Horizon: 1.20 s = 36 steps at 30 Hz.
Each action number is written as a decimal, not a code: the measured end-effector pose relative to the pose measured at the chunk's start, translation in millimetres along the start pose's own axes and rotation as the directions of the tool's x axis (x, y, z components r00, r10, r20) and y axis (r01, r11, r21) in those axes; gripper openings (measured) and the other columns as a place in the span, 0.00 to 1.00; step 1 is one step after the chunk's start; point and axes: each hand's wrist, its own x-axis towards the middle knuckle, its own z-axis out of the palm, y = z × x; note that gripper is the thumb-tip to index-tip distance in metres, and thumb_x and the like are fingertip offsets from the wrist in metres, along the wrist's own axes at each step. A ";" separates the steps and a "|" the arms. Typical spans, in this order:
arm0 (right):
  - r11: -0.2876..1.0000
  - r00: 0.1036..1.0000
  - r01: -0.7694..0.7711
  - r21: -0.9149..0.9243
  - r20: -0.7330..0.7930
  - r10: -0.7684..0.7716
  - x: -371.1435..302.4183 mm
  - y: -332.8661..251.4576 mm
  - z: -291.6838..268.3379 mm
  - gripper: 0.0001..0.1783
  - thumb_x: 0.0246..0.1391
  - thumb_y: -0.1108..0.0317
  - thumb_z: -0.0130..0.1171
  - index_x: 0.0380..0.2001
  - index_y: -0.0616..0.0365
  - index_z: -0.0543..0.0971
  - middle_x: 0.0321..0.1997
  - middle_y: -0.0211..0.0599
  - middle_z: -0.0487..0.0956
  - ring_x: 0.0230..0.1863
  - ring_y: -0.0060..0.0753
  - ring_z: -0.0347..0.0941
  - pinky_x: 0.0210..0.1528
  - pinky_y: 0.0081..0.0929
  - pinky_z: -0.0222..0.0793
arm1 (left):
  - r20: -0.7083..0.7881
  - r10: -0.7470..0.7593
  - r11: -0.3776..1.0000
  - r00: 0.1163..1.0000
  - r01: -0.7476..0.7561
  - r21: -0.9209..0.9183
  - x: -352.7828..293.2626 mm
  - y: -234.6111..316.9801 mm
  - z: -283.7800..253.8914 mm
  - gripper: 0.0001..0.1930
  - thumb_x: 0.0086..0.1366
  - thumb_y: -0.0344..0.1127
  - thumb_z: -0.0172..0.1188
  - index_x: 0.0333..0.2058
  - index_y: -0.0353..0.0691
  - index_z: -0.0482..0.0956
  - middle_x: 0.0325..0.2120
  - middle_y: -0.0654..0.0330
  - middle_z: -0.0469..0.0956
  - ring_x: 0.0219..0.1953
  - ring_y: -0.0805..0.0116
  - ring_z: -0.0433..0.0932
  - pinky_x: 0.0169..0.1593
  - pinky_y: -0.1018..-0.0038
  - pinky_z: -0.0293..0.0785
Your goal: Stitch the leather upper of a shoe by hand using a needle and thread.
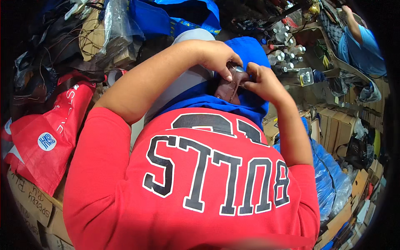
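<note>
A brown leather shoe [225, 90] with stitched seams rests on the blue cloth [251, 48] over my lap. My left hand [217, 59] grips its far left edge, thumb pressed on the leather and fingers curled over. From the other side my right hand [267, 84] pinches the shoe's right edge between thumb and fingers. Between the two hands a small shiny spot shows on the leather, too small to name. The fingers cover part of the shoe, so its full shape is hidden.
Clear plastic bottles [286, 54] cluster at the far right, near a square clear container [306, 77]. To my left lies a red bag [50, 133], with cardboard below it. A blue bag [183, 14] stands ahead. Another person's blue sleeve [366, 50] shows at the far right.
</note>
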 end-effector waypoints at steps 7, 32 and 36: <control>0.991 0.976 -0.082 0.103 -0.192 0.101 -37.1 8.6 -10.0 0.25 0.53 0.73 0.59 0.56 0.53 0.73 0.32 0.39 0.71 0.31 0.31 0.67 0.38 0.26 0.66 | -0.234 -0.048 0.994 0.971 0.023 -0.107 12.0 -17.3 19.2 0.30 0.44 0.42 0.72 0.48 0.40 0.77 0.42 0.51 0.79 0.44 0.56 0.78 0.48 0.68 0.72; 0.991 0.960 -0.077 -0.111 -0.275 0.043 -25.8 -32.7 -6.9 0.07 0.41 0.65 0.68 0.26 0.53 0.84 0.20 0.38 0.75 0.23 0.38 0.73 0.26 0.31 0.66 | -0.159 -0.073 0.907 0.985 0.000 -0.421 14.4 -31.1 20.9 0.30 0.48 0.35 0.72 0.52 0.36 0.75 0.42 0.56 0.79 0.44 0.69 0.76 0.51 0.75 0.70; 0.986 0.967 -0.103 -0.131 -0.243 0.069 -23.9 -35.0 -9.9 0.08 0.41 0.65 0.68 0.27 0.54 0.84 0.21 0.40 0.75 0.23 0.40 0.73 0.27 0.33 0.67 | -0.184 -0.062 0.916 0.981 -0.017 -0.402 13.9 -32.6 21.7 0.30 0.48 0.36 0.72 0.51 0.36 0.75 0.42 0.56 0.79 0.44 0.69 0.76 0.51 0.75 0.70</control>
